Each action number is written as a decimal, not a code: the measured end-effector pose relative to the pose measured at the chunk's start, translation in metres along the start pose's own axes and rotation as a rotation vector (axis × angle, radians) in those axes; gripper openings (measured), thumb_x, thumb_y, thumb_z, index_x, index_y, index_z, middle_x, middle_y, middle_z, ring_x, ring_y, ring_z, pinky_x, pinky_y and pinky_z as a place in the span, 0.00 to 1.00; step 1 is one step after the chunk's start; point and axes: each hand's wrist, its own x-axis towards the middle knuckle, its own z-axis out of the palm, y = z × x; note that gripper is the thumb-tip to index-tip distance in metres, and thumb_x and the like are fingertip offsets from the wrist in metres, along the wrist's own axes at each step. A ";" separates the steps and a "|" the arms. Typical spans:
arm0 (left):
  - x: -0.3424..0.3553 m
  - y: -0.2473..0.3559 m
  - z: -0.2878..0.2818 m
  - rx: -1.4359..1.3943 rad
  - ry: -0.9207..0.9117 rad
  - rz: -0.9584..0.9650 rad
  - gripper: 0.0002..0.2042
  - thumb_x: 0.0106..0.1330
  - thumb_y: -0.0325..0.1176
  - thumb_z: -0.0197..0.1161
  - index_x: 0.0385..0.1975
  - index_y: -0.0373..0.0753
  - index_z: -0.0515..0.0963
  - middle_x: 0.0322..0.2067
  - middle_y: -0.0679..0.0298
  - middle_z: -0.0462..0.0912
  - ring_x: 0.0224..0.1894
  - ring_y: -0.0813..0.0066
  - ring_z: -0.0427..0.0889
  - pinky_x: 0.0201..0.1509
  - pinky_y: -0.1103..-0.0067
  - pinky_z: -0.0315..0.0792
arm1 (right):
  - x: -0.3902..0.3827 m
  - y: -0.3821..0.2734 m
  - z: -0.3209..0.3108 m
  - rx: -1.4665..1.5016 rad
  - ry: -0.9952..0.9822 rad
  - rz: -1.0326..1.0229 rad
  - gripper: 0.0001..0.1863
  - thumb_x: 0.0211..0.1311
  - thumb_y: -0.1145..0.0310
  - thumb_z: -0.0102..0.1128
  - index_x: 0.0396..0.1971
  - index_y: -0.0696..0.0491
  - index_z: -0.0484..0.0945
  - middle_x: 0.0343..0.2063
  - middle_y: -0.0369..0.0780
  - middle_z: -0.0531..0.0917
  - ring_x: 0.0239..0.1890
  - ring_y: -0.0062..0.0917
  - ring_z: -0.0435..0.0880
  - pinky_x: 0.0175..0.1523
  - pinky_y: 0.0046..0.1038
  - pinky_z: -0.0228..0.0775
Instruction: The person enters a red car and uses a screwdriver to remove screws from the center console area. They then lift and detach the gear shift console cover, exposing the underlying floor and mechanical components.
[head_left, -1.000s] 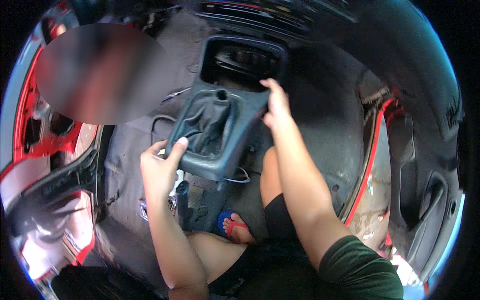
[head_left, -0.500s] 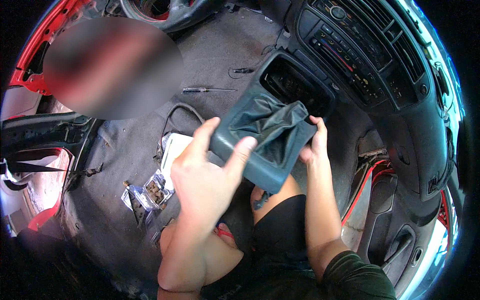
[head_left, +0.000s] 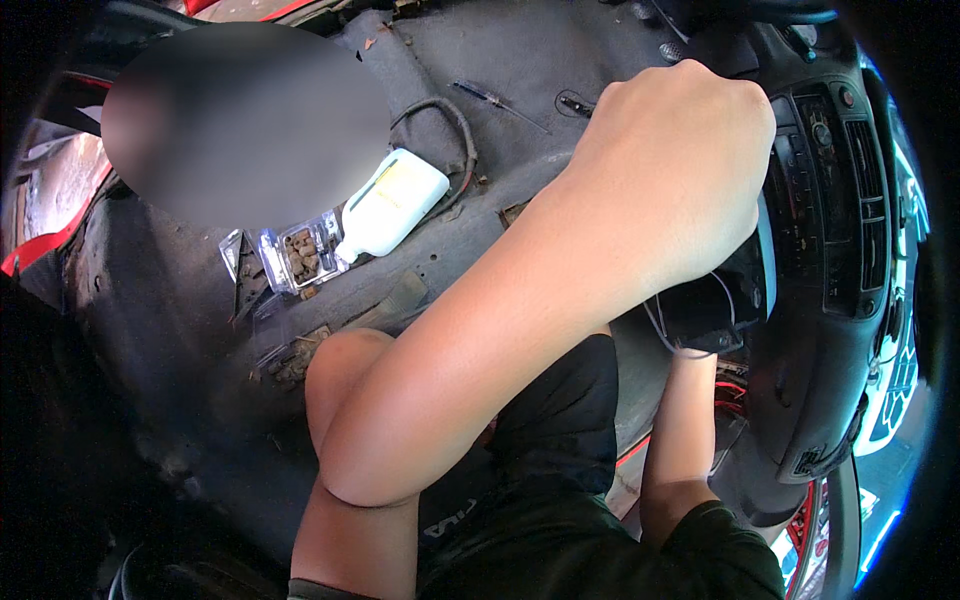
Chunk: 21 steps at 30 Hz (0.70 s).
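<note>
My left forearm crosses the middle of the view. My left hand (head_left: pixel 685 170) shows its back and knuckles, with the fingers curled down out of sight over the dark centre console trim (head_left: pixel 715 312). Much of that trim is hidden under the hand. Its dark lower part shows below my wrist, with a thin wire loop (head_left: pixel 655 325) beside it, and a blue-grey edge (head_left: pixel 768 258) runs along its right side. My right forearm (head_left: pixel 685 425) rises to the trim's lower end, where my right hand and its fingers are hidden.
The dashboard (head_left: pixel 825 200) stands close on the right. On the carpeted floor lie a screwdriver (head_left: pixel 498 105), a small dark tool (head_left: pixel 574 103), a cable (head_left: pixel 468 140), a white bottle (head_left: pixel 395 205) and a clear tray (head_left: pixel 303 255) of small brown pieces. A blurred patch covers the upper left.
My left hand has swung up and right across the view, over the trim. The trim has moved right and turned, so its folded gear-lever boot no longer shows. The view has shifted too.
</note>
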 end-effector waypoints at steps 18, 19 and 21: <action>-0.099 0.083 -0.097 0.114 0.329 -0.403 0.18 0.60 0.33 0.77 0.47 0.33 0.85 0.33 0.62 0.88 0.32 0.83 0.82 0.37 0.84 0.74 | -0.099 0.086 0.074 0.444 0.100 0.082 0.37 0.64 0.36 0.48 0.53 0.56 0.80 0.52 0.46 0.84 0.53 0.40 0.81 0.64 0.41 0.69; -0.115 0.086 -0.108 0.237 0.324 -0.423 0.20 0.61 0.34 0.77 0.50 0.32 0.83 0.36 0.63 0.87 0.34 0.83 0.81 0.40 0.84 0.74 | -0.105 0.094 0.081 0.478 0.147 0.049 0.34 0.64 0.38 0.49 0.51 0.55 0.79 0.49 0.44 0.85 0.52 0.38 0.81 0.64 0.40 0.69; -0.146 0.093 -0.117 0.293 0.413 -0.441 0.25 0.63 0.34 0.76 0.56 0.28 0.79 0.42 0.60 0.86 0.39 0.81 0.81 0.45 0.83 0.75 | -0.115 0.114 0.094 0.507 0.206 -0.042 0.28 0.65 0.42 0.52 0.47 0.54 0.78 0.44 0.41 0.84 0.50 0.35 0.81 0.62 0.37 0.69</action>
